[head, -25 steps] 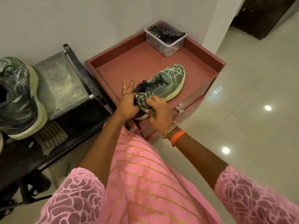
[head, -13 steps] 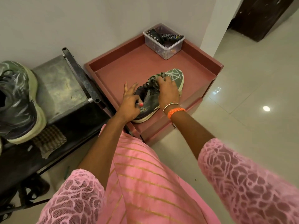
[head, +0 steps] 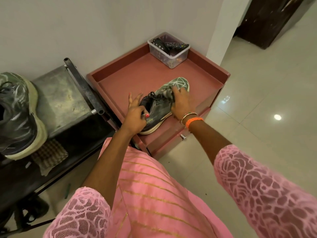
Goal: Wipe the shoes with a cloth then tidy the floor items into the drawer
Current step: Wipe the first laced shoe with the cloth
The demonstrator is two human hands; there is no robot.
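Observation:
A grey-green sneaker [head: 159, 110] with a pale sole lies on the red-brown cabinet top [head: 137, 78], toe pointing to the far right. My left hand [head: 135, 115] grips its heel collar, thumb inside, two fingers sticking up. My right hand [head: 181, 102] presses a grey cloth [head: 169, 91] onto the laces and forefoot; the cloth is mostly hidden under the fingers. A second matching sneaker [head: 17, 115] stands on the dark metal rack [head: 68, 100] at the left. The cabinet's drawer front with its metal knob [head: 183, 136] shows below the shoe.
A clear plastic box [head: 169, 52] with remotes sits at the cabinet's far corner. A checked cloth [head: 49, 155] lies on the rack's lower shelf. White wall behind; glossy tiled floor [head: 257, 109] to the right, a dark door [head: 267, 19] beyond.
My right hand with the cloth has slid from the shoe's heel up along the side to the laces and forefoot. My left hand kept its hold on the heel.

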